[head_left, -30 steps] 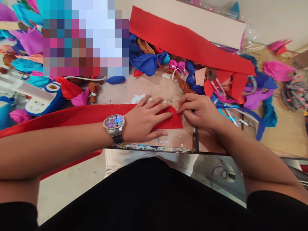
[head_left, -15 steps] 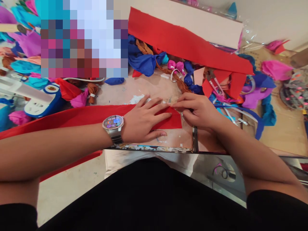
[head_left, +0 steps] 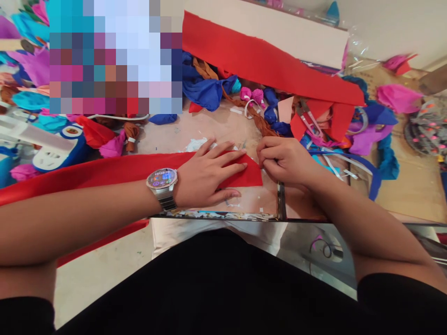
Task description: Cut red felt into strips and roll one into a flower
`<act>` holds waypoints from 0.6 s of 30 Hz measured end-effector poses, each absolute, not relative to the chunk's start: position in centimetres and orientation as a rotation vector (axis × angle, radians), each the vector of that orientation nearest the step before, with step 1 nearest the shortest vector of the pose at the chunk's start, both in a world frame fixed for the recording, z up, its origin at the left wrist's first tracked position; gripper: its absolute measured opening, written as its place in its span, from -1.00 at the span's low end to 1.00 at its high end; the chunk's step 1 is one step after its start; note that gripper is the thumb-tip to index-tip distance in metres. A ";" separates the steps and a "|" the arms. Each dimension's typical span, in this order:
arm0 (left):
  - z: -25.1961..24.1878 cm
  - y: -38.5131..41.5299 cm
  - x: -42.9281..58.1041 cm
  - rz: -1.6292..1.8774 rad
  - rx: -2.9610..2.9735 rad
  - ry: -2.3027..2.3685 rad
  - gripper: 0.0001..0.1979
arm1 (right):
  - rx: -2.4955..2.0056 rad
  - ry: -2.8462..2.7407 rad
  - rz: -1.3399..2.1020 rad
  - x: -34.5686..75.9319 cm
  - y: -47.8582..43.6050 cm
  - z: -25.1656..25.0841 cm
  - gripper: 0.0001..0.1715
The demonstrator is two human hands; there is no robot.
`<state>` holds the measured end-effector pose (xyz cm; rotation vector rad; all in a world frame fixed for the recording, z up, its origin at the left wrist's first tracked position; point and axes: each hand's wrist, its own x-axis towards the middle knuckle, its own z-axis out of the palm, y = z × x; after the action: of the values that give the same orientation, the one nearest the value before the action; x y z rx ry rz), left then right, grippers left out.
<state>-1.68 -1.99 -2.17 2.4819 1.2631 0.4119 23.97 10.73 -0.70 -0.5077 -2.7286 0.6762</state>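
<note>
We are pressing our left hand (head_left: 206, 176), fingers spread flat, on the red strip (head_left: 104, 170). Our right hand (head_left: 287, 160) is pinching its end corner (fingers curled tight).

A round silver watch (head_left: 161, 179) with a bright, many-coloured dial sits on a metal link band just behind the left hand (head_left: 206, 174). Back from the right hand (head_left: 286, 160) the arm runs bare to a black short sleeve (head_left: 398, 302); the left arm ends likewise. Black clothing (head_left: 216, 284) covers the body.
</note>
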 end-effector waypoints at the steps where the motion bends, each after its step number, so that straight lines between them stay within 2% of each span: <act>1: -2.2 -2.0 -1.7 0.404 2.482 1.264 -0.35 | -0.510 -2.734 0.672 24.0 10.7 -0.7 -0.68; 7: -2.2 -2.1 -1.7 0.390 2.496 1.268 -0.34 | -0.587 -2.696 0.634 24.2 11.2 -1.1 -0.70; 14: -2.2 -2.1 -1.7 0.382 2.496 1.271 -0.32 | -0.496 -2.642 0.669 24.0 10.9 -1.4 -0.64; 18: -2.2 -2.1 -1.7 0.384 2.494 1.264 -0.33 | -0.480 -2.694 0.667 24.1 10.8 -1.2 -0.67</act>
<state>-1.73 -2.09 -2.24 2.4942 1.2644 0.3844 24.10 10.85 -1.17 -0.4801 -2.6935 0.6666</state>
